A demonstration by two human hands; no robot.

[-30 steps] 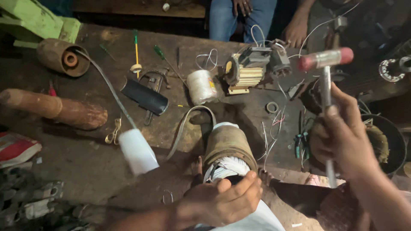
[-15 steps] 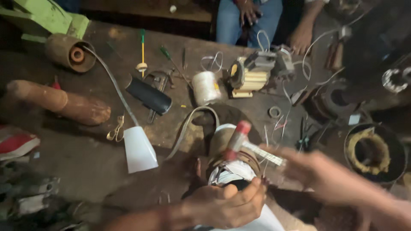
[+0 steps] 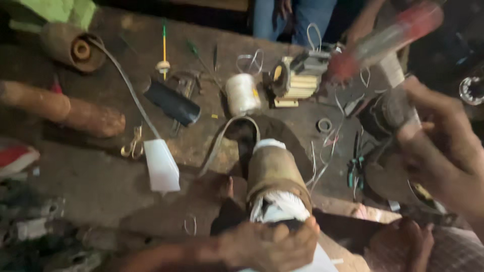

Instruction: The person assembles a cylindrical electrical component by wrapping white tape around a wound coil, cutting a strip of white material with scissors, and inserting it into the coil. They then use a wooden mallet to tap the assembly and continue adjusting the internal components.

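A brown cylindrical stator [image 3: 275, 171] lies on the dirty workbench [image 3: 91, 176] with white windings and paper [image 3: 282, 207] sticking out of its near end. My left hand [image 3: 267, 247] grips that near end from below. My right hand [image 3: 443, 146], at the right, is closed around the handle of a hammer [image 3: 388, 38]. The red-ended hammer head is blurred and raised at the upper right, well above and to the right of the stator.
On the bench lie a white thread spool [image 3: 242, 93], a black cylinder [image 3: 171, 103], a laminated coil core [image 3: 297, 83], a rusty pipe [image 3: 75, 113], a white paper piece [image 3: 161, 163] and green-handled pliers [image 3: 355, 168]. Another person in blue jeans [image 3: 272, 20] sits behind.
The hammer was up a second ago, came down onto the stator's near end half a second ago, and is now lifted again to the upper right. My left hand stayed on the stator.
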